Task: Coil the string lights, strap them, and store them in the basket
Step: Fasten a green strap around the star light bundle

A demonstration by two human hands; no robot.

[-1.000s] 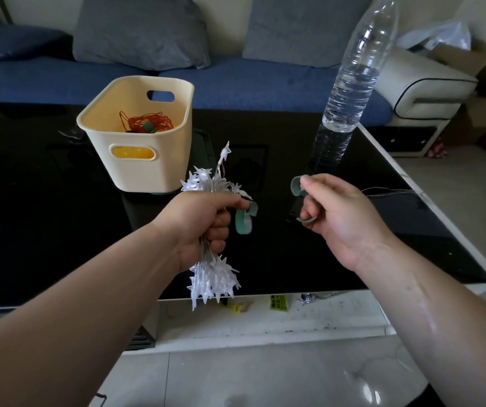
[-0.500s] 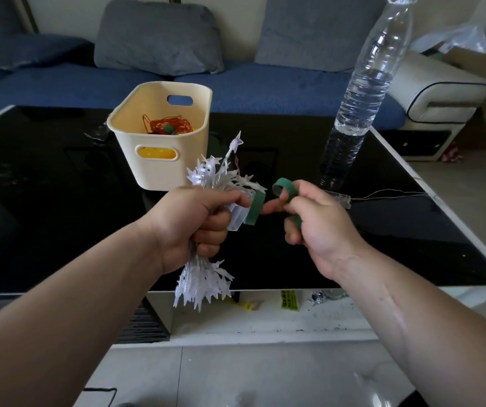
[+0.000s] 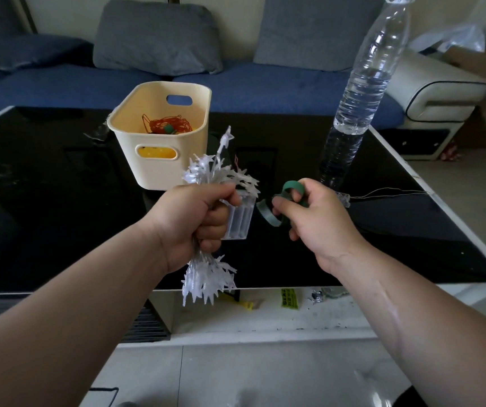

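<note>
The left hand (image 3: 197, 224) has the string lights (image 3: 206, 279) bunched into a fist. Its fingers (image 3: 216, 218) are curled tight round the middle of the bundle, so the white star-shaped bulbs poke out above the thumb and hang in a clump below the hand. A clear battery box (image 3: 240, 220) is squeezed in there too, sitting against the fingertips on the side facing the other hand.

The right hand (image 3: 321, 224) holds the green strap (image 3: 293, 186), fingers bent in and pinching it. One loop of it arches over the index finger, and the rest curls out past the fingertips toward the battery box. The free end comes just beside the box, but you can't really tell if it's touching. The strap isn't round the bundle yet.

Both hands are held up over the near edge of the black glossy surface (image 3: 45, 201). The cream basket (image 3: 159, 168) stands on it right behind the left hand, with an orange wire coil (image 3: 167, 124) already lying inside. A water bottle (image 3: 362, 92) stands upright behind the right hand, and a thin wire (image 3: 388, 191) trails along the surface toward the right edge. A blue sofa (image 3: 250, 89) sits behind all that.
</note>
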